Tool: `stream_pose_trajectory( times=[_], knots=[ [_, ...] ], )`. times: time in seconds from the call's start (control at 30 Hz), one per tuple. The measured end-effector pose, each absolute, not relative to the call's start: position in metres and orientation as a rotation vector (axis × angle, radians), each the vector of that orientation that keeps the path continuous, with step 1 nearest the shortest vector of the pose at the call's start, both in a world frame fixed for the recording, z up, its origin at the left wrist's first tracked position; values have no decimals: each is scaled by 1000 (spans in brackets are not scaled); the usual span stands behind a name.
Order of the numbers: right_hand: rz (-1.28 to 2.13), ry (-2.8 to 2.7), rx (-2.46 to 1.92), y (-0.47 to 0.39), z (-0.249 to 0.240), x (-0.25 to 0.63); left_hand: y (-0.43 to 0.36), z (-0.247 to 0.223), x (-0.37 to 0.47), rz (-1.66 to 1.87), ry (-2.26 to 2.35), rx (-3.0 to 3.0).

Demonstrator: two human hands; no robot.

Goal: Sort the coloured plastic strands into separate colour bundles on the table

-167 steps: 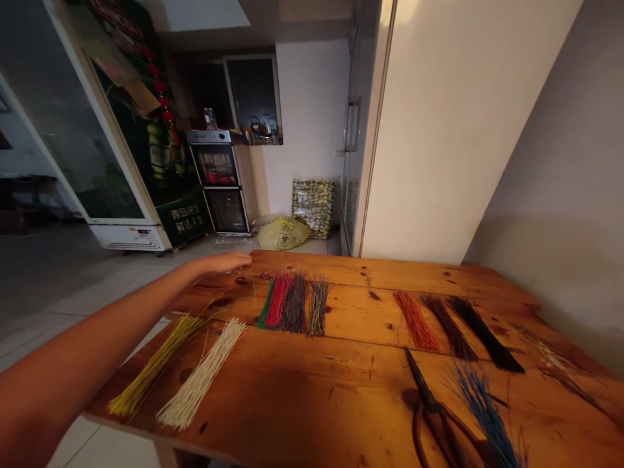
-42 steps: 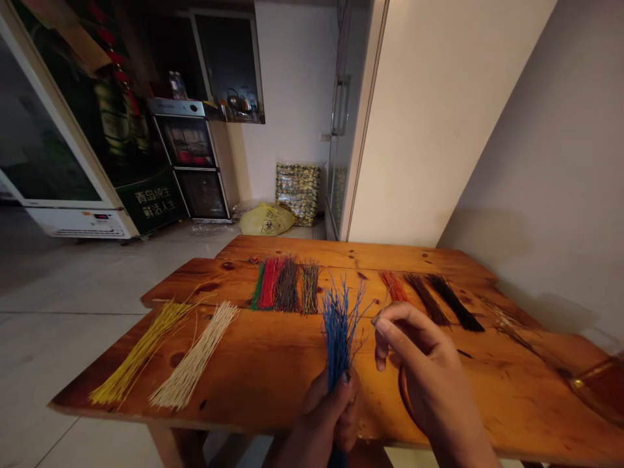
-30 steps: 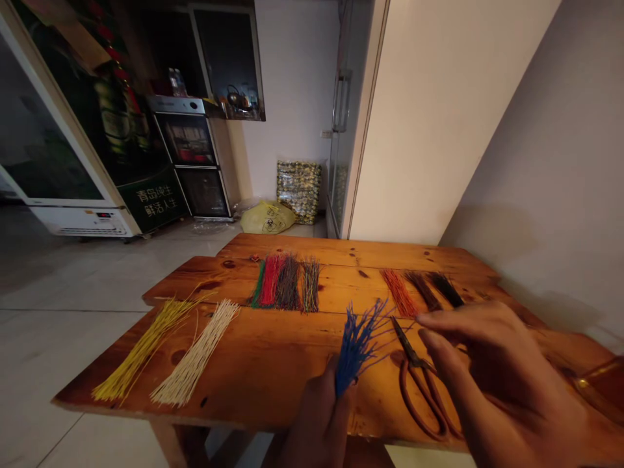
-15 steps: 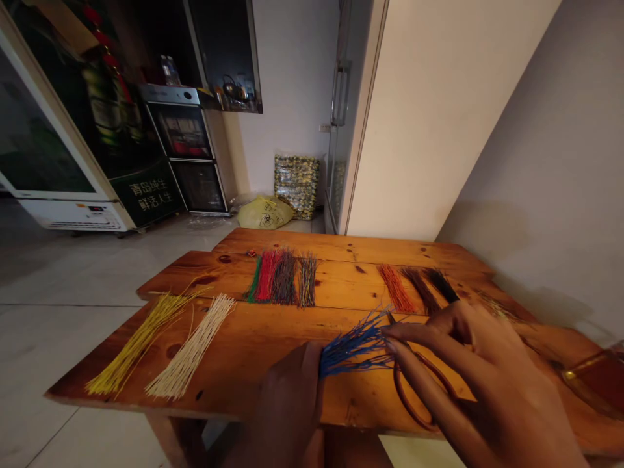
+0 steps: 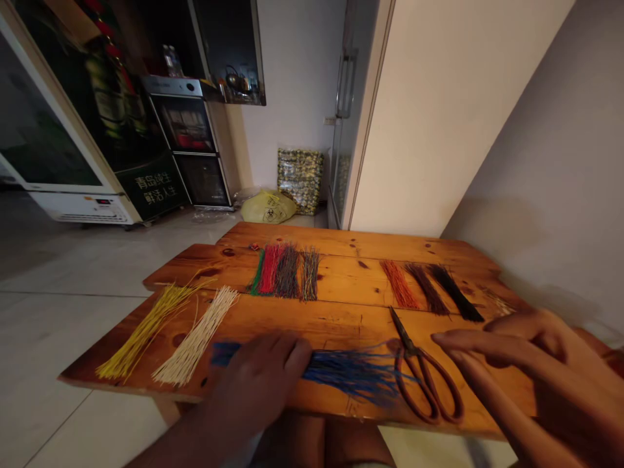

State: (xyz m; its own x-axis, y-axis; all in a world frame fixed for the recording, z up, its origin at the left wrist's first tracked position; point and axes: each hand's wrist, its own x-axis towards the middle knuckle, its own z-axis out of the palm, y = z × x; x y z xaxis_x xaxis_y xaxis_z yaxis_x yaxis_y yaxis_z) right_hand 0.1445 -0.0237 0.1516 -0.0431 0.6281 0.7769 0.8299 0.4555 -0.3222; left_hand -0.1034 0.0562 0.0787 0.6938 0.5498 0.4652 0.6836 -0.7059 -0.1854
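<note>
My left hand [image 5: 266, 374] is closed around a bundle of blue strands [image 5: 348, 374], which lies flat and sideways near the table's front edge, its loose ends fanned to the right. Those ends reach the handles of the scissors [image 5: 420, 367], whose blades point away from me. To the right of the scissors my right hand [image 5: 541, 370] is raised, thumb and forefinger brought together at the tips; whether a thin strand is between them is too small to tell. A cream bundle [image 5: 197, 338] and a yellow bundle [image 5: 146, 331] lie left of my left hand.
Across the wooden table [image 5: 341, 318] lie green, red [image 5: 270, 270], dark and mixed bundles, with orange [image 5: 400, 284], brown and black [image 5: 455, 292] ones farther right. Beyond are a yellow bag [image 5: 268, 207], a cabinet and a fridge.
My left hand has moved left and lowered the blue bundle flat onto the table. My right hand has drawn away to the right, uncovering the scissors and the black bundle.
</note>
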Motion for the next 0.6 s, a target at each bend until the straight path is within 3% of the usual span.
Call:
stream_pose_trajectory(
  times=[0.2, 0.6],
  knots=[
    [-124, -2259, -1123, -10, 169, 131, 61, 117, -119, -471, -672, -2423],
    [290, -2487, -1199, 6, 164, 113, 62, 139, -112, -468, -390, -2306]
  ],
)
